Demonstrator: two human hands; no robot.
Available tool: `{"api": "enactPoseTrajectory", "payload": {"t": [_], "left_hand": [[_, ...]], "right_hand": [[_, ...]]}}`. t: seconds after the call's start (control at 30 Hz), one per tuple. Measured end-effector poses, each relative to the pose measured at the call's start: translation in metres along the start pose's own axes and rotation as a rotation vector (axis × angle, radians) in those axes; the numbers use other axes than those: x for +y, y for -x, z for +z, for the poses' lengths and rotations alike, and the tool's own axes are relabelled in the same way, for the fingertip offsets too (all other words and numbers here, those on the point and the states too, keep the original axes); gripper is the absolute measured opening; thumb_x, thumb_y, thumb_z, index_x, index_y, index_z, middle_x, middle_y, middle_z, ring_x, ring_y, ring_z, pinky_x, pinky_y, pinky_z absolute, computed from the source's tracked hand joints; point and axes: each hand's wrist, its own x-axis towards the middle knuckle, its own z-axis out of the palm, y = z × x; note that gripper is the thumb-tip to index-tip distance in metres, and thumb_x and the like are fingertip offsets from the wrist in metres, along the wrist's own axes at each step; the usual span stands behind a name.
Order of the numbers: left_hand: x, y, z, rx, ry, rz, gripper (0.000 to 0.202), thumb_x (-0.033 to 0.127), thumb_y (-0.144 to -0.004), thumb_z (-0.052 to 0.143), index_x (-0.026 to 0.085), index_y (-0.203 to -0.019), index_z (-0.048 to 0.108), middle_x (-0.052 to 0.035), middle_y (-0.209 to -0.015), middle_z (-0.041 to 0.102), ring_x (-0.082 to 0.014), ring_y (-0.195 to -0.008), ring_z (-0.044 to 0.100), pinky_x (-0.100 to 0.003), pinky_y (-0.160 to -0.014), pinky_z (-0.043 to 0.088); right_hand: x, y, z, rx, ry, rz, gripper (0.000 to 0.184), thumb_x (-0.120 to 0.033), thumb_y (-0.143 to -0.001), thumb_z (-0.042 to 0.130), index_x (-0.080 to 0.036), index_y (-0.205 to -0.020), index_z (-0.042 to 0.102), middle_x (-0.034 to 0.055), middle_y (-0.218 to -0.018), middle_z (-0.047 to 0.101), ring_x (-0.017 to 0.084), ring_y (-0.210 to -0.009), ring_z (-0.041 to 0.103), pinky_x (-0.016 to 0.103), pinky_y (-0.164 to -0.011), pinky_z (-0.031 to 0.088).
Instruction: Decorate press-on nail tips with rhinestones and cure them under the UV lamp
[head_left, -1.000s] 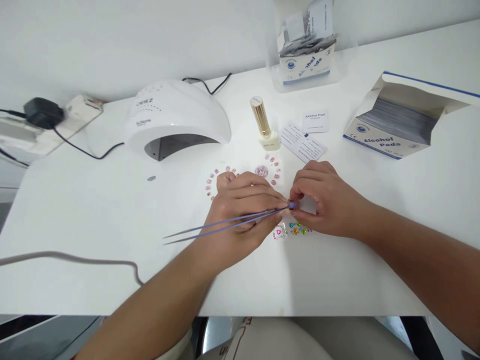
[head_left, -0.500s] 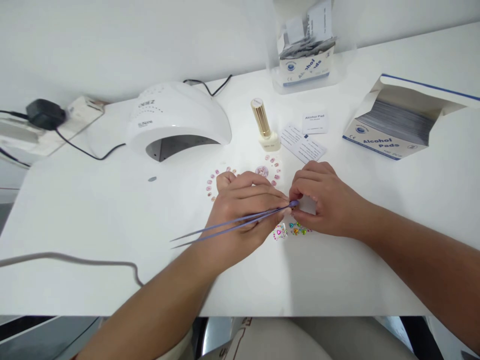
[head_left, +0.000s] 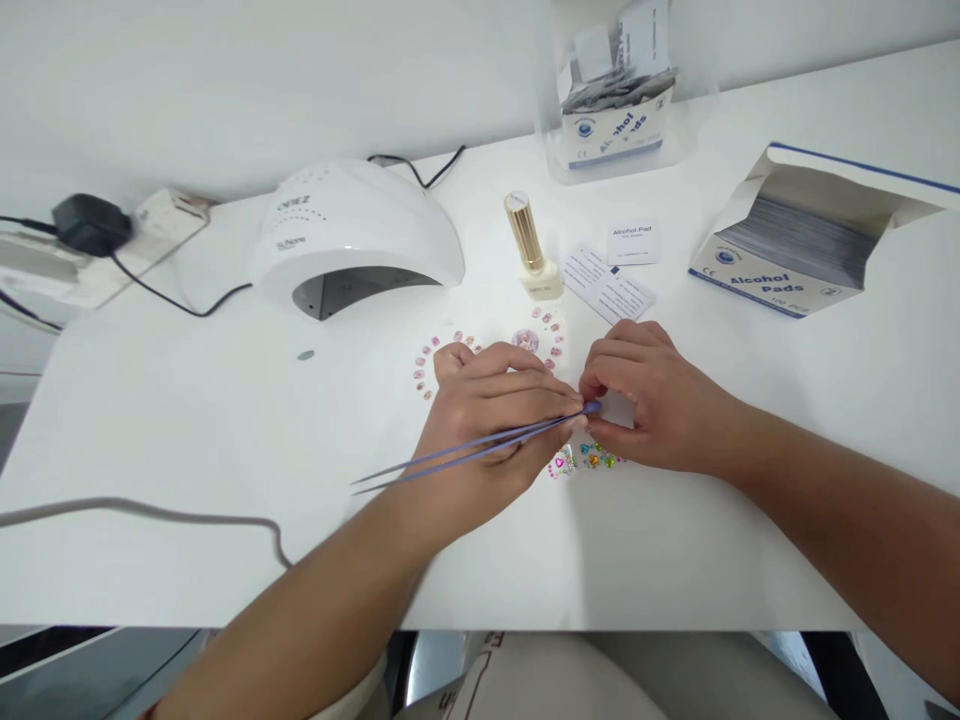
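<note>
My left hand rests on the white table with its fingers curled shut; what they hold is hidden. Thin purple tweezers lie across its knuckles, their two arms spreading apart toward the left. My right hand pinches the tweezers' joined right end, where both hands meet. Small coloured gem stickers lie on the table just below the fingertips. A ring of small pink nail tips shows behind my left hand, partly covered by it.
A white nail lamp stands at the back left, with a gold-capped polish bottle beside it. Alcohol pad sachets, an open box of pads and a clear container of pads sit at the back right. A grey cable crosses the front left.
The tweezers' free left end has shifted slightly to the right. Both hands stay pressed together in the same spot.
</note>
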Motion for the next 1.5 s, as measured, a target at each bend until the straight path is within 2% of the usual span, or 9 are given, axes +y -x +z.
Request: {"api": "enactPoseTrajectory", "payload": {"t": [0.1,0.3,0.43,0.63,0.97,1.27,1.5], "left_hand": [[-0.001,0.001,-0.002,0.006,0.036,-0.011,0.007,0.018,-0.082,0.067,0.025,-0.078,0.068,0.0023,-0.079,0.075,-0.0202,-0.082,0.065,-0.041,-0.076,0.043],[-0.004,0.003,-0.015,0.208,0.131,-0.093,0.012,0.018,-0.076,0.073,0.028,-0.078,0.069,0.0046,-0.078,0.074,-0.0187,-0.079,0.065,-0.043,-0.081,0.048],[-0.006,0.005,-0.021,0.233,0.113,-0.144,0.012,0.019,-0.076,0.073,0.029,-0.076,0.069,0.0051,-0.077,0.073,-0.0196,-0.078,0.066,-0.046,-0.080,0.049],[-0.009,0.007,-0.021,0.166,0.057,-0.092,0.009,0.021,-0.078,0.071,0.028,-0.075,0.066,0.0048,-0.075,0.073,-0.0203,-0.077,0.066,-0.048,-0.081,0.047],[-0.012,0.005,-0.020,0.099,-0.083,0.008,0.008,0.020,-0.079,0.067,0.026,-0.078,0.062,0.0046,-0.076,0.074,-0.0203,-0.076,0.065,-0.043,-0.074,0.036],[-0.011,0.005,-0.019,0.076,-0.086,0.026,0.007,0.020,-0.080,0.066,0.025,-0.077,0.061,0.0042,-0.076,0.073,-0.0198,-0.076,0.065,-0.041,-0.072,0.033],[-0.007,0.005,-0.011,-0.010,-0.017,0.053,0.007,0.015,-0.082,0.066,0.022,-0.081,0.065,0.0034,-0.075,0.072,-0.0162,-0.079,0.061,-0.036,-0.073,0.035]], "right_hand": [[-0.001,0.000,-0.001,-0.005,-0.003,0.005,0.005,-0.019,-0.075,0.058,-0.020,-0.074,0.053,0.0009,-0.076,0.062,0.020,-0.084,0.049,0.037,-0.079,0.032],[-0.002,-0.001,-0.002,-0.017,-0.015,0.018,0.006,-0.017,-0.075,0.058,-0.020,-0.074,0.053,0.0006,-0.076,0.062,0.020,-0.084,0.048,0.037,-0.081,0.032],[-0.002,0.000,-0.003,-0.021,-0.021,0.028,0.007,-0.020,-0.076,0.059,-0.020,-0.074,0.052,0.0001,-0.075,0.062,0.019,-0.084,0.048,0.036,-0.081,0.033],[-0.002,0.000,-0.003,-0.019,-0.013,0.034,0.010,-0.020,-0.074,0.062,-0.020,-0.076,0.053,0.0010,-0.076,0.062,0.020,-0.084,0.049,0.037,-0.083,0.034],[-0.004,-0.001,-0.003,-0.013,-0.022,0.027,0.007,-0.018,-0.076,0.059,-0.020,-0.075,0.052,-0.0003,-0.074,0.061,0.019,-0.084,0.049,0.037,-0.083,0.034],[-0.004,0.000,-0.004,0.001,-0.031,0.013,0.005,-0.017,-0.077,0.057,-0.020,-0.075,0.053,0.0001,-0.075,0.062,0.019,-0.084,0.049,0.037,-0.083,0.034],[-0.003,0.000,-0.002,0.013,-0.016,0.001,0.007,-0.019,-0.077,0.060,-0.020,-0.075,0.053,-0.0012,-0.073,0.061,0.018,-0.083,0.049,0.036,-0.081,0.033]]}}
